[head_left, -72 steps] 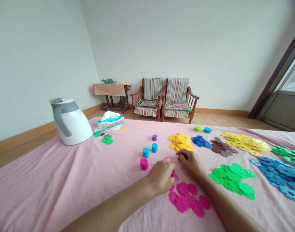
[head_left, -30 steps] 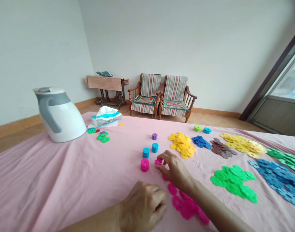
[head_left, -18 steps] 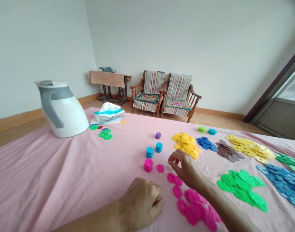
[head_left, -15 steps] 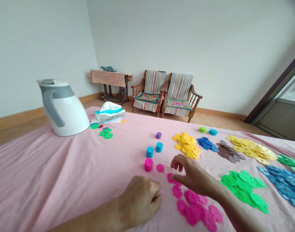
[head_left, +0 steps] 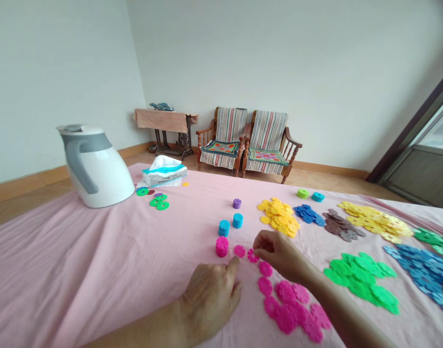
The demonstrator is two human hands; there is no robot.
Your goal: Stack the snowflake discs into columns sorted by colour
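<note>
Below the frame's centre, the right hand (head_left: pixel 279 252) seems to pinch a notched magenta disc (head_left: pixel 252 256) in its fingers; the left hand (head_left: pixel 211 297) extends its index toward a second disc (head_left: pixel 239 251), other fingers curled, contents hidden. Shoving that disc leftward could topple the magenta stack (head_left: pixel 222 247).

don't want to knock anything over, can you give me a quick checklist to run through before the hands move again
1. Right hand at a pink disc: ok, fingertips are at its edge.
2. Right-hand grip firm: cannot tell, the fingers hide it.
3. Left hand off the loose disc by the stack: cannot tell, the index fingertip is right at its near edge.
4. Pink stack upright: ok.
5. Pink discs all stacked or piled: not ok, several lie singly between stack and pink pile.
6. Kettle away from both hands: ok, it stands far to the left.
</note>
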